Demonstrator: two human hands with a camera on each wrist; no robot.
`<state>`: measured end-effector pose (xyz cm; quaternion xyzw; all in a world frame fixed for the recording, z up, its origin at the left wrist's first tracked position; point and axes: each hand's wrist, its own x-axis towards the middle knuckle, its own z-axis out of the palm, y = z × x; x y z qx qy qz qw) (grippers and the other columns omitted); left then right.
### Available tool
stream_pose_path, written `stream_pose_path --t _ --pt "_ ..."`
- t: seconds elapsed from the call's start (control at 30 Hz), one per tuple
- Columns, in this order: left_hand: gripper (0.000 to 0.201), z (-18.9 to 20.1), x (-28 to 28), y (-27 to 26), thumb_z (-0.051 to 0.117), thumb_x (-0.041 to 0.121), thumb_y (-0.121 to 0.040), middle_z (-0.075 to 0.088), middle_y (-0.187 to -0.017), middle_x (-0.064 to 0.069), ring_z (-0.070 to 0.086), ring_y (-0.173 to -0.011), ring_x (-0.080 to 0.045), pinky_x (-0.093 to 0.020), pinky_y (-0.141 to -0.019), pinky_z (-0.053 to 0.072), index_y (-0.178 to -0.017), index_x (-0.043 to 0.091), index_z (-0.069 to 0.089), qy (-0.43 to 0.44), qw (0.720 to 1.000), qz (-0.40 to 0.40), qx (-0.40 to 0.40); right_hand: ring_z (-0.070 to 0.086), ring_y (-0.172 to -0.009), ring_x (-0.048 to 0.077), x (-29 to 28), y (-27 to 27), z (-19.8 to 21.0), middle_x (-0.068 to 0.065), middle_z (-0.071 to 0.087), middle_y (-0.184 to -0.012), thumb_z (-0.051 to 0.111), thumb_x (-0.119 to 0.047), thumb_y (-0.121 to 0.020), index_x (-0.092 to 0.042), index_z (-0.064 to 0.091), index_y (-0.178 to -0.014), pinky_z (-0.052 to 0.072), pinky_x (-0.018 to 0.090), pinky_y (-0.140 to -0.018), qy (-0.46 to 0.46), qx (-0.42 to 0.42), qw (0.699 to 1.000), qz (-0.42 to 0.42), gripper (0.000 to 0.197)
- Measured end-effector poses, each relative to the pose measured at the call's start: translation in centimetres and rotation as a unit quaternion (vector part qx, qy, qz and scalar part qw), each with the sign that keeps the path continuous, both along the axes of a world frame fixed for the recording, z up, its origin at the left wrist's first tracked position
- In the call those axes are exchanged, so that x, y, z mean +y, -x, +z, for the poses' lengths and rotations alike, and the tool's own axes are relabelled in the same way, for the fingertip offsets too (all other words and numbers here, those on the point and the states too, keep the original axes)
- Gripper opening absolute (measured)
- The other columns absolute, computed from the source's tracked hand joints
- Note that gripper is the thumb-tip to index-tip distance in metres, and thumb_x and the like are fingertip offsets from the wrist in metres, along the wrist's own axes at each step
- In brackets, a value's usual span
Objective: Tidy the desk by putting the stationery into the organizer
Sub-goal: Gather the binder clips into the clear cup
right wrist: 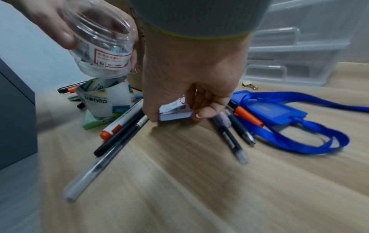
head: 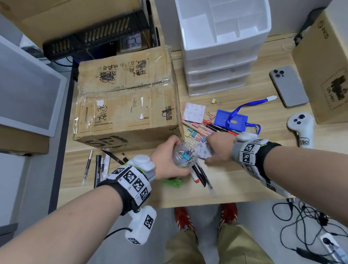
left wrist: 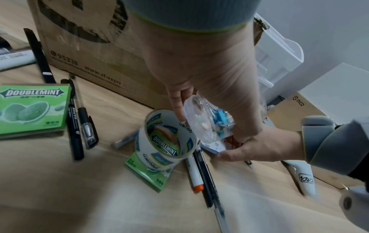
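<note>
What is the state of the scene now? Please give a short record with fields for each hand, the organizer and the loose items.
left hand: holds a clear jar with binder clips inside
right hand: pinches a small pad of notes at the desk
organizer: white, top compartments look empty, drawers closed
loose items: pens, blue badge holder, tape roll, loose clips

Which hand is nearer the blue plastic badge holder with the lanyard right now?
Right. The right hand pinches a small pale-blue pad just in front of the blue plastic badge holder. The left hand, gripping a clear plastic jar of binder clips, is farther left.
</note>
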<state>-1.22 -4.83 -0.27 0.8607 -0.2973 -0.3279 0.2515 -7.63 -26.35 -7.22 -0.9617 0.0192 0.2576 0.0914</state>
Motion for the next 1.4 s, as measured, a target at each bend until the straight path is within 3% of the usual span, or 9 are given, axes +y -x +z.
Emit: stream_pose_path --t 0.07,0.2,0.33,0.57,0.8,1.0,1.13,1.27,1.4 --pt "0.069 -0.1 0.1 0.0 0.090 0.039 -0.059 0.062 -0.087 0.014 0.057 -0.071 0.002 -0.011 -0.055 0.042 -0.107 0.020 0.045 -0.003 1.000 -0.002 -0.002 0.060 -0.080 0.023 0.5 0.2 -0.5 0.002 0.058 -0.087 0.069 -0.062 -0.071 -0.019 0.052 -0.084 0.050 0.029 -0.063 -0.013 -0.005 1.000 -0.005 0.048" --pt "0.069 -0.4 0.3 0.0 0.090 0.038 -0.058 0.060 -0.082 0.014 0.053 -0.068 0.002 -0.012 -0.054 0.041 -0.106 0.017 0.045 -0.011 1.000 0.002 -0.012 0.055 -0.077 0.020 0.9 0.2 -0.6 0.002 0.058 -0.089 0.060 -0.056 -0.081 -0.016 0.056 -0.090 0.035 0.025 -0.053 -0.029 -0.029 0.999 -0.011 0.041" --pt "0.068 -0.4 0.7 -0.3 0.091 0.036 -0.059 0.058 -0.081 0.014 0.051 -0.067 0.003 -0.013 -0.054 0.041 -0.105 0.018 0.045 -0.007 1.000 0.007 -0.008 0.060 -0.072 0.020 0.4 -0.7 -1.0 0.003 0.063 -0.089 0.053 -0.028 -0.089 -0.015 0.057 -0.095 0.045 0.027 -0.054 -0.003 -0.060 0.996 -0.071 0.015" --pt "0.067 -0.5 1.2 -0.5 0.091 0.036 -0.059 0.059 -0.082 0.013 0.052 -0.067 0.002 -0.013 -0.054 0.038 -0.105 0.019 0.045 -0.004 1.000 0.016 -0.007 0.061 -0.077 0.026 0.8 -2.4 -2.2 0.009 0.060 -0.104 0.055 -0.009 -0.088 -0.010 0.052 -0.106 0.049 0.035 -0.057 -0.028 -0.091 0.990 -0.101 0.018" --pt "0.069 -0.7 1.5 -0.5 0.091 0.039 -0.058 0.061 -0.086 0.011 0.055 -0.071 -0.003 -0.013 -0.055 0.039 -0.106 0.021 0.044 -0.010 1.000 0.017 -0.011 0.061 -0.074 0.027 1.4 -3.1 -2.5 0.008 0.059 -0.101 0.059 -0.010 -0.088 -0.011 0.051 -0.109 0.048 0.033 -0.054 -0.007 -0.081 0.993 -0.091 0.022" --pt "0.068 -0.6 1.6 -0.8 0.091 0.038 -0.058 0.061 -0.087 0.011 0.054 -0.071 -0.003 -0.014 -0.056 0.040 -0.106 0.021 0.045 -0.010 1.000 0.021 -0.006 0.058 -0.066 0.022 1.3 -3.3 -2.2 0.004 0.048 -0.095 0.045 -0.033 -0.099 -0.016 0.057 -0.113 0.045 0.029 -0.050 -0.028 -0.088 0.994 -0.054 0.025" --pt "0.068 -0.8 1.6 -0.7 0.090 0.037 -0.058 0.059 -0.083 0.011 0.053 -0.069 -0.008 -0.020 -0.058 0.042 -0.105 0.020 0.044 -0.012 1.000 0.018 -0.010 0.062 -0.071 0.026 1.0 -3.5 -2.2 0.006 0.052 -0.102 0.047 -0.032 -0.096 -0.010 0.057 -0.110 0.045 0.031 -0.050 0.007 -0.079 0.993 -0.090 0.028" --pt "0.067 -1.0 1.4 -0.7 0.090 0.036 -0.058 0.058 -0.082 0.011 0.051 -0.069 -0.010 -0.026 -0.063 0.044 -0.105 0.019 0.045 -0.010 1.000 0.018 -0.007 0.059 -0.086 0.028 0.7 -3.3 -1.9 0.011 0.051 -0.109 0.057 -0.016 -0.088 -0.007 0.057 -0.116 0.054 0.039 -0.064 -0.069 -0.086 0.990 -0.083 0.030" --pt "0.067 -1.1 1.4 -0.7 0.090 0.036 -0.059 0.057 -0.081 0.013 0.051 -0.067 -0.001 -0.014 -0.056 0.039 -0.106 0.019 0.045 -0.007 1.000 0.014 -0.008 0.052 -0.103 0.030 0.6 -3.6 -1.9 0.014 0.051 -0.115 0.058 -0.002 -0.082 -0.006 0.056 -0.125 0.053 0.047 -0.083 -0.131 -0.085 0.985 -0.071 0.043"
